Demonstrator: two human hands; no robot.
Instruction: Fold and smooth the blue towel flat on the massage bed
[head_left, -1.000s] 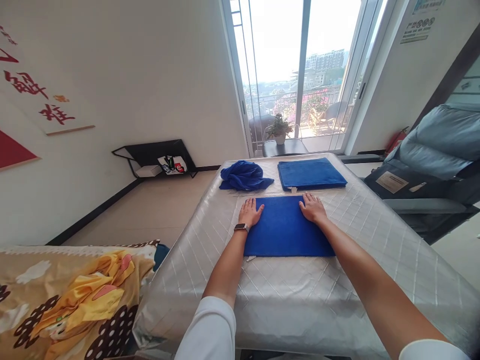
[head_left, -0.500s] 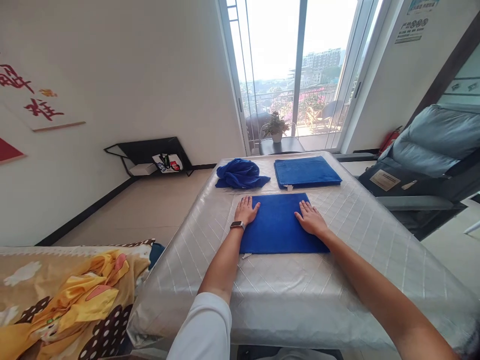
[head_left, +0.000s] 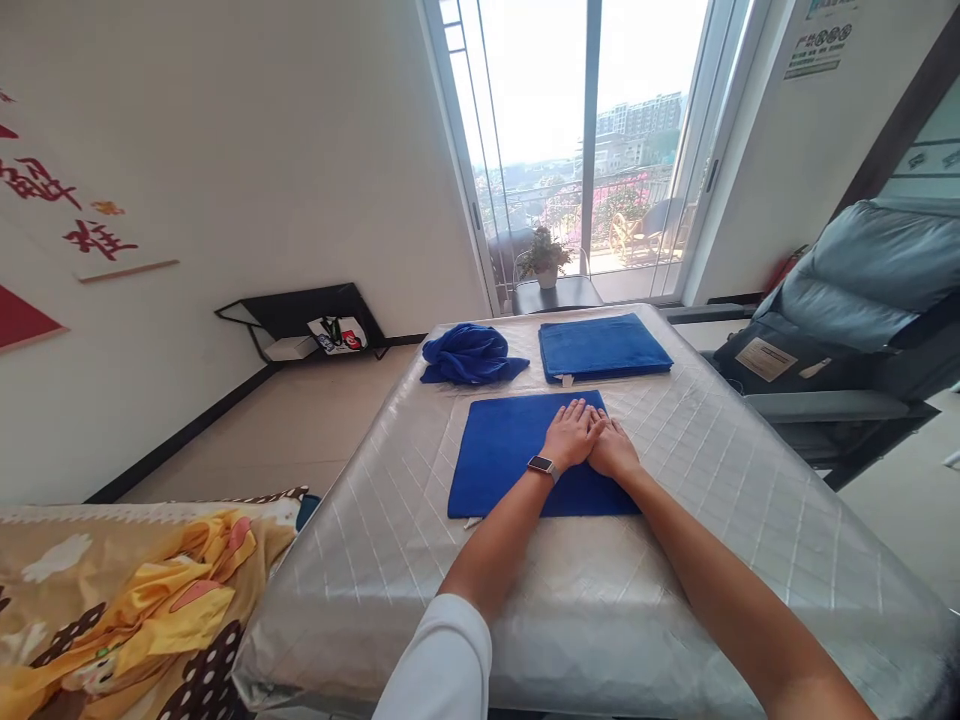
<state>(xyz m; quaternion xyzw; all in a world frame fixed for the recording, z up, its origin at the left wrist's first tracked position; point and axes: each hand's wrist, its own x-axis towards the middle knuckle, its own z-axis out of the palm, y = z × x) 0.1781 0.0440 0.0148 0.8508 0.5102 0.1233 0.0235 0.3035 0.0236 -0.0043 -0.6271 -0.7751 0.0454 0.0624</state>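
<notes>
Bare silver cover right; crumpled towel far left.

The sign on the left wall has big red Chinese writing. The poster by the window is too small to read.

The left hand and right hand cover part of the blue towel, and both elbows get cut off by the bottom edge.
</notes>
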